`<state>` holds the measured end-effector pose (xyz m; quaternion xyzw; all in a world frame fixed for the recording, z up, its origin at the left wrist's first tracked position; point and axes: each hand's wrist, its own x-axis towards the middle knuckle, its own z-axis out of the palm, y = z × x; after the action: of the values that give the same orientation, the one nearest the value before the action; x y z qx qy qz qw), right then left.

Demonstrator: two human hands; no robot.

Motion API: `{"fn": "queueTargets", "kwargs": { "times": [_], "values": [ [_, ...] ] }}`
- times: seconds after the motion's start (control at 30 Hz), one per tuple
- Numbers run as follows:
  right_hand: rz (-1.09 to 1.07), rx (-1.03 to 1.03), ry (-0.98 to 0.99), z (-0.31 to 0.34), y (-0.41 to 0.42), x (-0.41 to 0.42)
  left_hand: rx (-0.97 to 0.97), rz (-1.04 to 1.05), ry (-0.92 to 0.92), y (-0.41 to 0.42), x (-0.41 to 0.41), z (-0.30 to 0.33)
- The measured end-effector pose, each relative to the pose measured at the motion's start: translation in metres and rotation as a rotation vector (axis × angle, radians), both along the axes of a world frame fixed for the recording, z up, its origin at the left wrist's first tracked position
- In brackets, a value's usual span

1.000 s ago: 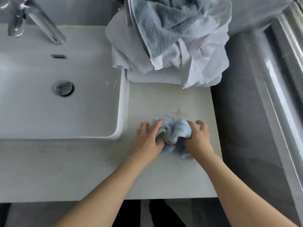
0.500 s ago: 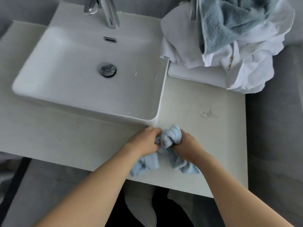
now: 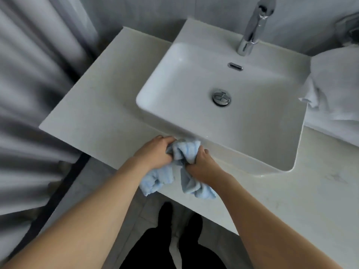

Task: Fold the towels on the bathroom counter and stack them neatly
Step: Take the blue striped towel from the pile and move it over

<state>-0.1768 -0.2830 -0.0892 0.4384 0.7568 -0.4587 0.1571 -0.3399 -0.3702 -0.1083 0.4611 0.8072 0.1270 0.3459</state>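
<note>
A small light-blue towel is bunched up at the counter's front edge, just in front of the sink. My left hand grips its left side and my right hand grips its right side, fingers curled into the cloth. Two loose ends of the towel hang down over the counter edge below my wrists. A pile of white towels lies on the counter at the far right, partly cut off by the frame.
A white rectangular sink with a chrome tap fills the counter's middle. Pale counter stretches left of the sink. A grey curtain hangs at the left. My dark-clothed legs stand on the tiled floor below.
Both hands have carried the blue towel leftward along the counter's front edge, from the right of the sink to in front of it. The view has swung left, so the towel pile sits at the edge.
</note>
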Motion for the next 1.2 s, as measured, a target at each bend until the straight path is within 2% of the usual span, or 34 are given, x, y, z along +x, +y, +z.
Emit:
{"fn": "queueTargets", "kwargs": {
  "times": [0.1, 0.27, 0.47, 0.6, 0.8, 0.87, 0.93, 0.97, 1.03, 1.2],
  "values": [
    [0.111, 0.046, 0.079, 0.004, -0.011, -0.064, 0.05, 0.126, 0.01, -0.024, -0.055, 0.012],
    [0.228, -0.011, 0.115, 0.008, -0.032, -0.18, 0.112, 0.298, 0.058, -0.057, -0.161, 0.019],
    [0.214, -0.007, 0.188, 0.012, -0.03, -0.312, 0.22, 0.413, 0.008, -0.05, -0.281, 0.02],
    [0.17, 0.163, 0.235, 0.014, 0.016, -0.38, 0.326, 0.484, 0.025, -0.017, -0.34, 0.011],
    [0.031, 0.432, 0.175, -0.003, 0.105, -0.42, 0.392, 0.361, 0.041, 0.068, -0.397, -0.026],
    [0.003, 0.52, 0.116, -0.015, 0.127, -0.425, 0.373, 0.347, 0.184, 0.091, -0.404, -0.046],
    [0.07, 0.556, -0.055, -0.033, 0.143, -0.426, 0.255, 0.352, 0.433, 0.101, -0.401, -0.069],
    [0.142, 0.541, -0.167, -0.043, 0.147, -0.426, 0.209, 0.342, 0.497, 0.1, -0.397, -0.08],
    [0.265, 0.456, -0.325, -0.063, 0.15, -0.426, 0.182, 0.307, 0.556, 0.091, -0.389, -0.101],
    [0.302, 0.439, -0.397, -0.081, 0.149, -0.43, 0.242, 0.286, 0.64, 0.087, -0.391, -0.118]
  ]
}}
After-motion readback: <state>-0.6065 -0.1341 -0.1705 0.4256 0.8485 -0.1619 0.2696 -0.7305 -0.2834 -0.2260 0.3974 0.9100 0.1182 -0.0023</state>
